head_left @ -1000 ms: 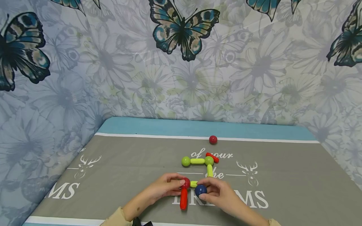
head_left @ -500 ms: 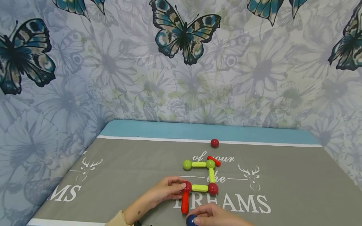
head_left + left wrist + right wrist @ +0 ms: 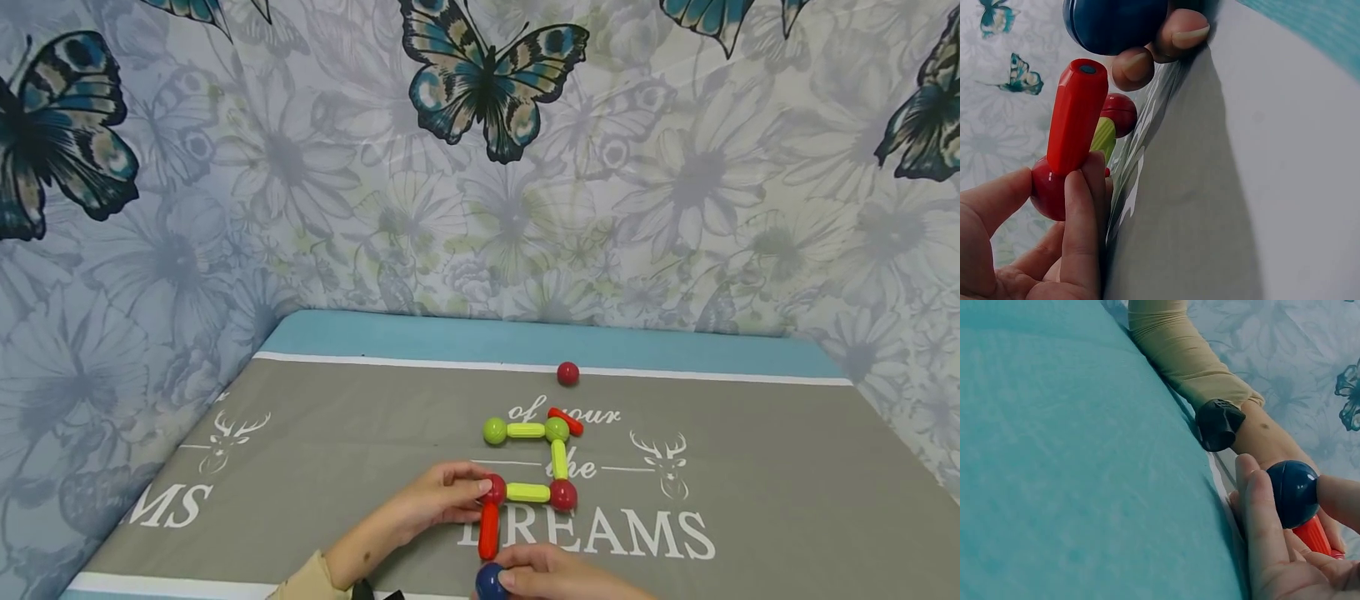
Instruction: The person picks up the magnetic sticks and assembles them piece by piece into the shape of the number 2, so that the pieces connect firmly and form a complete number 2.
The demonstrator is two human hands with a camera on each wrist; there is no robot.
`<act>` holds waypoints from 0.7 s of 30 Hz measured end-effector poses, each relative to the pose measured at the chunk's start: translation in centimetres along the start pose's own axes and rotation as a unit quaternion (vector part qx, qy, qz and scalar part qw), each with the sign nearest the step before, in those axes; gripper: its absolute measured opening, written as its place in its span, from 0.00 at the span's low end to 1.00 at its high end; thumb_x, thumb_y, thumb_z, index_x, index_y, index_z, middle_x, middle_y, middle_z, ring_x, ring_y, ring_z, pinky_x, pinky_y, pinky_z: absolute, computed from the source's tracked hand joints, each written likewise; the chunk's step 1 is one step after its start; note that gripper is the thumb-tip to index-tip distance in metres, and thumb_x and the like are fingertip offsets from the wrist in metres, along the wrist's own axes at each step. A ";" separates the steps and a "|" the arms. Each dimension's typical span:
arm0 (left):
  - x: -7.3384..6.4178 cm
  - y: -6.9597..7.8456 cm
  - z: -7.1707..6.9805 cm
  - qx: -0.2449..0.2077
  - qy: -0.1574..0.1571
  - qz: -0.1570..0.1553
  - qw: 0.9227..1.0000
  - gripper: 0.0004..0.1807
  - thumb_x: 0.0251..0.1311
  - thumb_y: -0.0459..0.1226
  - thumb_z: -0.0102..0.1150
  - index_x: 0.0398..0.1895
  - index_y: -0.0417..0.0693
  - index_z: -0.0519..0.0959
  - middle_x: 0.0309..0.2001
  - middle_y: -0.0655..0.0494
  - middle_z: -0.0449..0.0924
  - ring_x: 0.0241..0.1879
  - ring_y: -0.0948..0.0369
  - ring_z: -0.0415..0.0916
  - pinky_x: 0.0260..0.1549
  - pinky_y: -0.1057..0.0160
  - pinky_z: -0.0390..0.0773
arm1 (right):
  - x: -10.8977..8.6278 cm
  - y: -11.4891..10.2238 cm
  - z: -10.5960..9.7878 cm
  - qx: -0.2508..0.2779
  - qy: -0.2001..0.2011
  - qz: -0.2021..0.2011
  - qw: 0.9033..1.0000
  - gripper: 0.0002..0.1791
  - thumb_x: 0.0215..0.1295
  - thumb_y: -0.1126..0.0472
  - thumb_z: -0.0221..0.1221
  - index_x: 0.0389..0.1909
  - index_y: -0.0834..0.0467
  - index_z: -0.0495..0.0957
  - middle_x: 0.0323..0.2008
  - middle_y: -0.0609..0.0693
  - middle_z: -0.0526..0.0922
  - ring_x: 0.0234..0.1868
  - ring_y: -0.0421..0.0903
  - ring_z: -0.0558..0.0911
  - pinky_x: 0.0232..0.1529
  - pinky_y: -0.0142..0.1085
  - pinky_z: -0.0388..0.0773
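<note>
My left hand (image 3: pixel 442 502) pinches a red ball (image 3: pixel 492 488) at one corner of a chain of toy balls and rods. From that ball a red rod (image 3: pixel 488 532) points toward me; a small grey disc shows in its free end in the left wrist view. My right hand (image 3: pixel 562 573) holds a loose blue ball (image 3: pixel 491 581) between thumb and fingers, close to that free end. In the left wrist view a gap shows between the blue ball (image 3: pixel 1116 24) and the rod (image 3: pixel 1075 122). A yellow-green rod (image 3: pixel 528 492) links the pinched ball to another red ball (image 3: pixel 563 495).
Farther along, the chain has a yellow-green rod (image 3: pixel 558 460) and two green balls, one at the corner (image 3: pixel 557 429). A short red rod (image 3: pixel 567 422) lies beside that corner. Behind it sits a single red ball (image 3: pixel 567 373). A printed grey cloth (image 3: pixel 360 417) covers the table.
My right hand has brought the blue ball from beside the second red ball toward me, then left to the red rod's free end. My left hand keeps its hold on the corner ball.
</note>
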State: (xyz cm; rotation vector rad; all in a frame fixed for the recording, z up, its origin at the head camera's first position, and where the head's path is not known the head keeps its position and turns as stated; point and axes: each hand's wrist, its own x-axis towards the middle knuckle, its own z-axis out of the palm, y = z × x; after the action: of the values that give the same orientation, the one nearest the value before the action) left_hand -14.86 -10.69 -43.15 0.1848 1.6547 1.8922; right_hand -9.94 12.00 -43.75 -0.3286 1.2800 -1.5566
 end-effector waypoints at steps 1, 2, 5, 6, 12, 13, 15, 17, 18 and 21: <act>0.0 0.1 0.0 0.002 0.001 0.000 1.000 0.25 0.64 0.40 0.57 0.55 0.29 0.70 0.42 0.48 0.79 0.36 0.59 0.77 0.40 0.61 0.78 | 0.1 0.0 0.1 0.008 -0.003 -0.002 1.000 0.23 0.72 0.53 0.46 0.58 0.65 0.67 0.49 0.55 0.78 0.45 0.44 0.78 0.51 0.37 0.72; 0.0 0.1 -0.1 0.003 0.001 0.000 1.000 0.24 0.64 0.40 0.56 0.55 0.29 0.70 0.42 0.47 0.79 0.36 0.59 0.78 0.40 0.61 0.78 | 0.1 0.0 0.2 0.018 -0.010 -0.009 1.000 0.23 0.72 0.53 0.46 0.58 0.65 0.67 0.50 0.56 0.78 0.46 0.44 0.78 0.52 0.37 0.72; 0.0 0.2 -0.2 0.006 0.002 0.002 1.000 0.24 0.64 0.40 0.55 0.56 0.29 0.70 0.42 0.47 0.79 0.36 0.59 0.78 0.40 0.61 0.78 | 0.4 0.2 0.4 0.047 -0.026 -0.027 0.998 0.21 0.72 0.54 0.46 0.57 0.66 0.66 0.54 0.58 0.76 0.49 0.45 0.77 0.54 0.37 0.70; 0.0 0.2 -0.2 0.007 0.002 0.003 1.000 0.24 0.64 0.39 0.55 0.56 0.29 0.69 0.42 0.47 0.79 0.35 0.59 0.78 0.40 0.61 0.78 | 0.4 0.2 0.5 0.049 -0.026 -0.033 0.998 0.21 0.73 0.54 0.46 0.57 0.66 0.66 0.54 0.59 0.76 0.49 0.45 0.77 0.53 0.37 0.70; -0.1 0.3 -0.2 0.008 0.005 -0.004 1.000 0.25 0.64 0.39 0.56 0.56 0.29 0.69 0.42 0.47 0.79 0.35 0.59 0.78 0.40 0.61 0.78 | 0.4 0.4 0.6 0.067 -0.023 -0.033 0.997 0.21 0.73 0.54 0.46 0.57 0.65 0.65 0.54 0.59 0.75 0.50 0.46 0.77 0.54 0.38 0.69; -0.1 0.3 -0.1 0.008 0.005 -0.006 1.000 0.25 0.64 0.39 0.56 0.56 0.29 0.69 0.42 0.47 0.79 0.35 0.59 0.78 0.40 0.61 0.78 | 0.4 0.4 0.7 0.070 -0.022 -0.032 0.997 0.21 0.73 0.54 0.46 0.57 0.65 0.65 0.54 0.60 0.75 0.50 0.47 0.77 0.54 0.38 0.69; -0.1 0.2 -0.1 0.008 0.005 -0.007 1.000 0.25 0.64 0.39 0.56 0.56 0.29 0.69 0.42 0.47 0.79 0.35 0.60 0.78 0.40 0.61 0.78 | 0.4 0.4 0.7 0.073 -0.021 -0.033 0.997 0.21 0.73 0.54 0.46 0.57 0.66 0.64 0.54 0.60 0.75 0.51 0.48 0.77 0.55 0.38 0.69; -0.1 0.2 -0.1 0.008 0.005 -0.007 1.000 0.25 0.64 0.39 0.56 0.57 0.29 0.69 0.42 0.47 0.79 0.35 0.60 0.78 0.40 0.61 0.78 | 0.3 0.5 0.8 0.071 -0.019 -0.037 0.997 0.21 0.73 0.54 0.46 0.57 0.66 0.64 0.54 0.60 0.75 0.51 0.48 0.77 0.54 0.39 0.69; -0.1 0.2 0.0 0.008 0.004 -0.006 1.000 0.25 0.64 0.39 0.56 0.57 0.29 0.69 0.42 0.47 0.79 0.35 0.60 0.78 0.40 0.61 0.78 | 0.3 0.5 0.8 0.070 -0.018 -0.040 0.997 0.21 0.73 0.54 0.46 0.57 0.66 0.64 0.54 0.61 0.75 0.51 0.49 0.77 0.54 0.39 0.69; -0.1 0.2 0.0 0.007 0.002 -0.004 1.000 0.25 0.64 0.40 0.55 0.57 0.29 0.69 0.42 0.47 0.79 0.35 0.60 0.78 0.40 0.61 0.78 | 0.3 0.5 0.7 0.069 -0.020 -0.040 0.997 0.22 0.73 0.53 0.46 0.57 0.66 0.64 0.55 0.61 0.75 0.52 0.49 0.77 0.55 0.39 0.69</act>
State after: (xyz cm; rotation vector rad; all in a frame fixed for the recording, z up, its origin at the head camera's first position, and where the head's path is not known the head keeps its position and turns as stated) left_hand -14.85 -10.71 -42.96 0.1784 1.6689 1.8772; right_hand -9.28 11.41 -44.07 -0.3253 1.1337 -1.6884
